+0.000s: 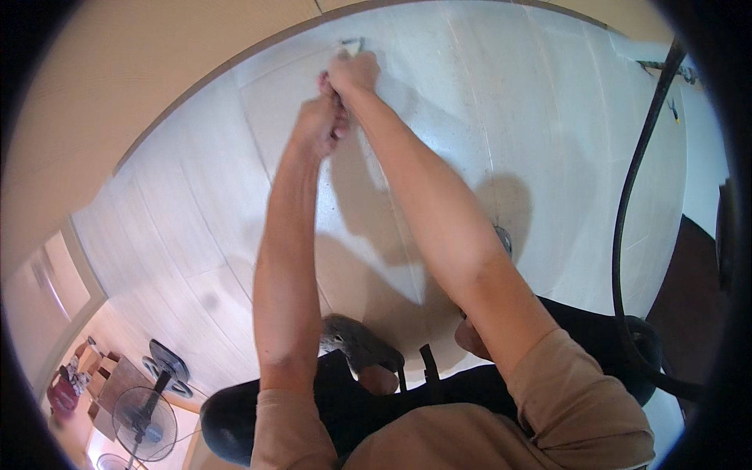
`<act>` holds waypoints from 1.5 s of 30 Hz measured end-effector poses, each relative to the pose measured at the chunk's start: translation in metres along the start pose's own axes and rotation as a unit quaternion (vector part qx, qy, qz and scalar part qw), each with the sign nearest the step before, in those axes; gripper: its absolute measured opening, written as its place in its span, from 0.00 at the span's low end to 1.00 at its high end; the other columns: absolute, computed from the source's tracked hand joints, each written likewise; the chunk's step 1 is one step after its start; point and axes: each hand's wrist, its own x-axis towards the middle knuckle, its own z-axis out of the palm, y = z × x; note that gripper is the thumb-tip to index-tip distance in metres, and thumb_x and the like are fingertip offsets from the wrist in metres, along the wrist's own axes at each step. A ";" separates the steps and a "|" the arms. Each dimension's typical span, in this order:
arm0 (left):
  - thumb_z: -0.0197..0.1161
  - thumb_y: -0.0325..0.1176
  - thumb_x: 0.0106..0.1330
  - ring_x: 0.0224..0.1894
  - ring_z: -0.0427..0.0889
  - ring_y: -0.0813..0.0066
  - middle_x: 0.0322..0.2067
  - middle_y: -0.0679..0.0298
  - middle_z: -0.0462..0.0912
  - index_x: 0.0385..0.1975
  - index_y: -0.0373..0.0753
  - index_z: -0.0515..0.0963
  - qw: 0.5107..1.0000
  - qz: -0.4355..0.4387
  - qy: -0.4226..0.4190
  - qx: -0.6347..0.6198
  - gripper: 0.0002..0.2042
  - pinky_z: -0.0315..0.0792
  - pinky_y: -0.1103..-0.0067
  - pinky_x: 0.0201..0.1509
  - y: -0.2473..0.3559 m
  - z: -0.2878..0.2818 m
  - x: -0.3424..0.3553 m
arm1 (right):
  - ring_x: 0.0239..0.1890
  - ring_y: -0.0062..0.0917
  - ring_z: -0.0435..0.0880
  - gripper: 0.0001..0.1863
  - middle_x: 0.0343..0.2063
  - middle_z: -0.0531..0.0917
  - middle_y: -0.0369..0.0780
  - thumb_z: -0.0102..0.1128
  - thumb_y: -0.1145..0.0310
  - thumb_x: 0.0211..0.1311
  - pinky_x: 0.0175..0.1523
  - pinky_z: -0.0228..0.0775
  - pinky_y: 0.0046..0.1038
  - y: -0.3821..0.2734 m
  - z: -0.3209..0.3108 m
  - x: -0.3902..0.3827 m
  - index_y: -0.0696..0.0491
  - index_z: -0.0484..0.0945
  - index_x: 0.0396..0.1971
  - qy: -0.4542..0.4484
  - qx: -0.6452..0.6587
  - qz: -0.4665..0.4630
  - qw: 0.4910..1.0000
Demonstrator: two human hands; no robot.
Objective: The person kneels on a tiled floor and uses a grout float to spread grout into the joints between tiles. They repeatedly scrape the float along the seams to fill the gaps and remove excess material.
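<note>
Both my arms reach forward over the pale plank floor, and my hands are close together near the top of the view. My right hand is the farther one, its fingers curled closed. Just past its knuckles shows a small pale thing with a dark edge, too small and blurred to name. My left hand is closed just behind and to the left of the right one, its fingers curled. Whatever lies inside its grip is hidden.
A light wooden panel curves along the far left. A black cable hangs down the right side. Fans, one a standing fan, are at lower left. My grey shoe is below my arms. A small yellow-and-black tool lies at far right.
</note>
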 end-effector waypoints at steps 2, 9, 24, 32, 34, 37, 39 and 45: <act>0.46 0.59 0.76 0.15 0.58 0.83 0.16 0.74 0.61 0.22 0.47 0.67 0.999 0.001 -0.052 0.001 0.25 0.51 0.82 0.17 0.023 0.003 0.020 | 0.20 0.37 0.86 0.15 0.20 0.82 0.51 0.58 0.70 0.66 0.22 0.78 0.35 0.000 0.013 0.033 0.71 0.72 0.32 0.075 -0.033 -0.046 0.996; 0.41 0.60 0.77 0.17 0.55 0.84 0.19 0.76 0.61 0.34 0.46 0.70 0.999 -0.031 0.001 0.021 0.23 0.50 0.82 0.18 -0.001 0.007 -0.013 | 0.43 0.44 0.88 0.20 0.39 0.84 0.55 0.65 0.67 0.60 0.44 0.82 0.39 0.006 -0.001 0.010 0.68 0.72 0.43 -0.022 -0.031 0.021 0.999; 0.39 0.60 0.78 0.18 0.53 0.85 0.18 0.78 0.60 0.29 0.49 0.69 0.998 0.010 -0.041 0.035 0.24 0.49 0.83 0.19 0.079 -0.025 0.068 | 0.39 0.43 0.89 0.18 0.36 0.86 0.54 0.64 0.64 0.59 0.46 0.81 0.38 -0.054 0.052 0.034 0.67 0.78 0.36 0.034 -0.101 -0.031 0.994; 0.38 0.57 0.79 0.18 0.54 0.83 0.19 0.76 0.61 0.30 0.46 0.72 0.999 0.002 -0.029 0.015 0.24 0.50 0.82 0.18 0.054 -0.023 0.067 | 0.39 0.42 0.89 0.19 0.37 0.86 0.55 0.70 0.67 0.53 0.45 0.83 0.37 -0.021 0.057 0.065 0.66 0.79 0.39 0.027 -0.077 0.007 0.997; 0.39 0.58 0.79 0.17 0.56 0.82 0.19 0.75 0.63 0.27 0.46 0.72 0.997 0.034 -0.054 0.046 0.26 0.50 0.81 0.17 0.069 -0.018 0.074 | 0.37 0.41 0.90 0.17 0.35 0.86 0.54 0.70 0.68 0.52 0.43 0.83 0.37 -0.041 0.055 0.071 0.66 0.80 0.37 0.028 -0.061 0.026 0.997; 0.39 0.61 0.77 0.18 0.58 0.83 0.21 0.74 0.69 0.31 0.44 0.73 0.996 0.046 -0.072 0.023 0.26 0.53 0.81 0.19 0.032 -0.009 0.061 | 0.27 0.33 0.87 0.12 0.26 0.85 0.50 0.64 0.69 0.57 0.31 0.80 0.34 -0.018 0.033 0.066 0.65 0.80 0.28 -0.019 -0.105 -0.022 0.994; 0.42 0.62 0.76 0.18 0.64 0.82 0.20 0.71 0.71 0.33 0.42 0.74 0.997 0.045 -0.047 0.037 0.28 0.58 0.79 0.20 -0.009 -0.001 0.039 | 0.18 0.28 0.82 0.14 0.18 0.83 0.45 0.56 0.70 0.66 0.21 0.73 0.32 0.007 0.002 0.043 0.64 0.78 0.24 0.007 -0.061 -0.048 0.997; 0.48 0.55 0.77 0.18 0.69 0.81 0.19 0.66 0.74 0.34 0.32 0.79 0.991 0.016 0.131 0.033 0.28 0.62 0.79 0.20 -0.134 0.070 -0.121 | 0.15 0.20 0.74 0.23 0.18 0.77 0.36 0.48 0.51 0.77 0.22 0.66 0.26 0.039 -0.126 -0.134 0.57 0.77 0.32 -0.114 0.034 0.058 0.991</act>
